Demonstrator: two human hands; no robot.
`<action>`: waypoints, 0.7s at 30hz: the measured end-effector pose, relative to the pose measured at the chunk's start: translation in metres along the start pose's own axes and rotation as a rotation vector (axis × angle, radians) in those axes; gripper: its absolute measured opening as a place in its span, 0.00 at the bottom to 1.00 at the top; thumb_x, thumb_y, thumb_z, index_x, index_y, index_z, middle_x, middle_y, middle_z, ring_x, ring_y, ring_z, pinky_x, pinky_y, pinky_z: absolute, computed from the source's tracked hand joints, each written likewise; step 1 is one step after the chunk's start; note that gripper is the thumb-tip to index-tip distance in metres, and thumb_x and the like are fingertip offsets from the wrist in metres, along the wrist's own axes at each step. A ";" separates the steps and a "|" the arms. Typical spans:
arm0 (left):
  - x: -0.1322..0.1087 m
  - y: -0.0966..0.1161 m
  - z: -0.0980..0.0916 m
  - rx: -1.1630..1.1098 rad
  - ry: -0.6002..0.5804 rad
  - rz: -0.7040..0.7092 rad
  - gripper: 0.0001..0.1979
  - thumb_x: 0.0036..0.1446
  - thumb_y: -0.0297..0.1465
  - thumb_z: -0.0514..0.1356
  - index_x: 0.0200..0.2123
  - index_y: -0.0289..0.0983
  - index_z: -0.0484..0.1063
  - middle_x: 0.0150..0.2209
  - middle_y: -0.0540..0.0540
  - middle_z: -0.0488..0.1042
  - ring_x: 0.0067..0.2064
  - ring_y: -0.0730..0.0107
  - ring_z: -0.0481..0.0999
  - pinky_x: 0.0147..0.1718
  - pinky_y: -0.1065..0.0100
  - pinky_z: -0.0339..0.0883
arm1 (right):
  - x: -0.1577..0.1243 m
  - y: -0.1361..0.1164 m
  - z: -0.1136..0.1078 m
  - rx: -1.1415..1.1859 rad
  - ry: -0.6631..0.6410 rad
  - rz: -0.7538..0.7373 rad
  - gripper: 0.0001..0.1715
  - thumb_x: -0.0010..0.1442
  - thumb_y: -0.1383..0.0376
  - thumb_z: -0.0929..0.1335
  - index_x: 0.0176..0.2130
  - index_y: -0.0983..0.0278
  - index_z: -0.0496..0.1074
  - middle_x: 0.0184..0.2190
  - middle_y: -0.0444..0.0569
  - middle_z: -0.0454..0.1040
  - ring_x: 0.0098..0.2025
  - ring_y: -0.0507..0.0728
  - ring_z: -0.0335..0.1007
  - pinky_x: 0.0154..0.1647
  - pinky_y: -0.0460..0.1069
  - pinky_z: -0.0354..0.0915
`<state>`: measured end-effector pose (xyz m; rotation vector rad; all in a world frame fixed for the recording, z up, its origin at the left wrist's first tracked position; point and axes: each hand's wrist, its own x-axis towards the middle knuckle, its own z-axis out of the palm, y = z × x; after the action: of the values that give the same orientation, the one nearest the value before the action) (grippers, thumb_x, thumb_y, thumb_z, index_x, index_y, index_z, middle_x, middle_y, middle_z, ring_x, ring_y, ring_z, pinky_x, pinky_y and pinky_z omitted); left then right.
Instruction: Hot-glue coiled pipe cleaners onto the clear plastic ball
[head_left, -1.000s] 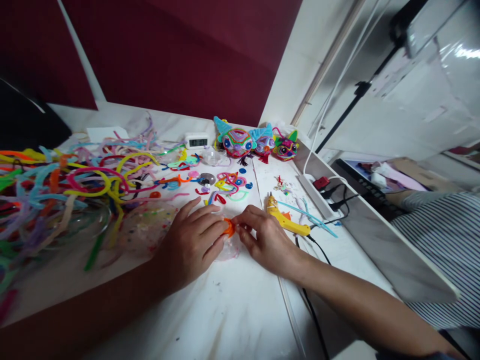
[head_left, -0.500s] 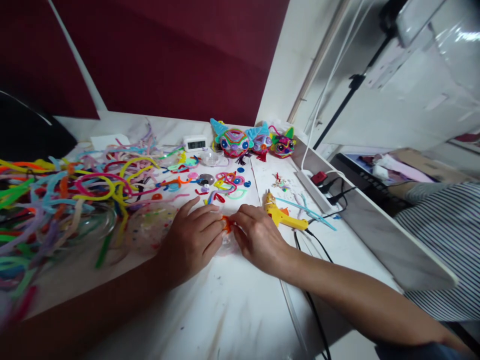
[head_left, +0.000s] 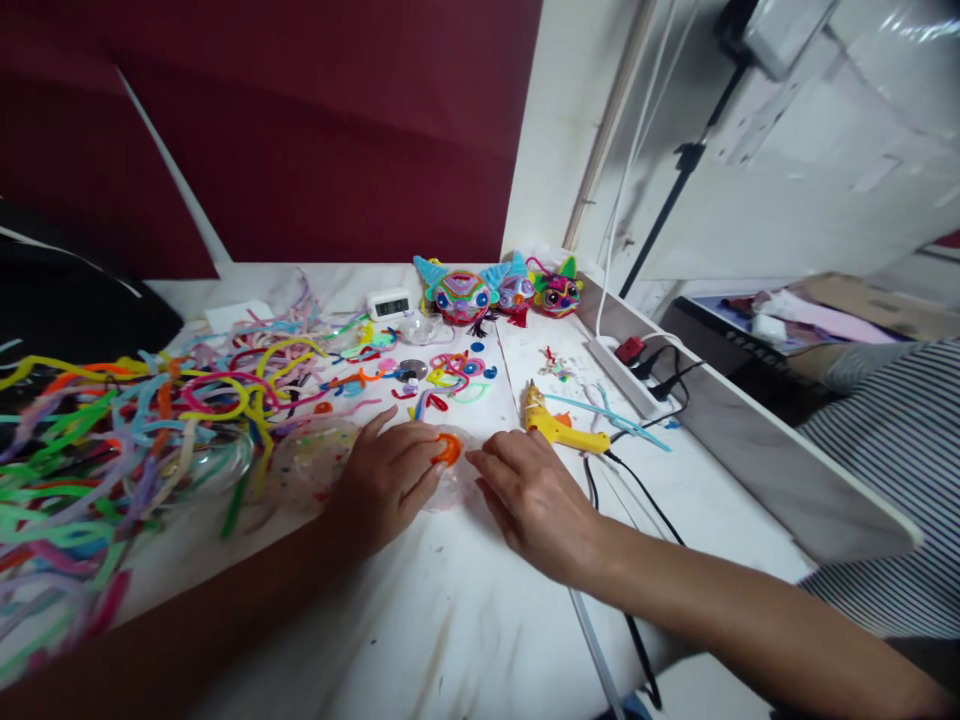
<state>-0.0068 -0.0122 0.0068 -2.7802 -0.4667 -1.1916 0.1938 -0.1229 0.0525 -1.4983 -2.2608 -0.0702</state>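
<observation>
My left hand (head_left: 388, 476) rests on the white table (head_left: 465, 620), its fingertips pressed on an orange pipe-cleaner coil (head_left: 450, 448) that sits on a clear plastic dome (head_left: 450, 484). A little to the right, my right hand (head_left: 531, 490) lies flat on the table with its fingers stretched out, holding nothing, a short gap from the coil. A yellow glue gun (head_left: 561, 428) lies just beyond my right hand, with its black cord (head_left: 637, 500) running toward me.
A big heap of colourful pipe cleaners (head_left: 127, 420) fills the left side. Small coiled pieces (head_left: 457, 368), a white clock (head_left: 388, 304) and three pipe-cleaner masks (head_left: 499, 290) sit at the back. A power strip (head_left: 626, 375) lies right. A person in a striped sleeve (head_left: 900, 470) sits at right.
My right hand has let go of the orange coil and drawn back a little to the right, now flat. My left hand stays on the coil. The view has tilted slightly.
</observation>
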 end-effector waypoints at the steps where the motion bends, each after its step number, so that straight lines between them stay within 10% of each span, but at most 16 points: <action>1: -0.001 -0.001 0.001 -0.007 -0.004 -0.012 0.07 0.69 0.25 0.56 0.48 0.37 0.71 0.46 0.42 0.81 0.49 0.61 0.80 0.66 0.50 0.61 | -0.006 0.001 -0.003 0.031 0.038 -0.016 0.15 0.69 0.73 0.64 0.49 0.73 0.78 0.39 0.58 0.76 0.40 0.63 0.70 0.42 0.57 0.64; 21: -0.013 -0.012 -0.007 -0.259 -0.432 -0.358 0.41 0.57 0.45 0.68 0.68 0.39 0.57 0.66 0.33 0.67 0.65 0.43 0.71 0.62 0.51 0.70 | -0.079 0.037 -0.021 0.161 0.136 0.066 0.11 0.68 0.73 0.63 0.44 0.64 0.73 0.43 0.58 0.77 0.43 0.65 0.76 0.41 0.60 0.75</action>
<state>-0.0242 -0.0052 0.0019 -3.2920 -0.9383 -0.7269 0.2589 -0.1821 0.0347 -1.4372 -2.0578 0.0279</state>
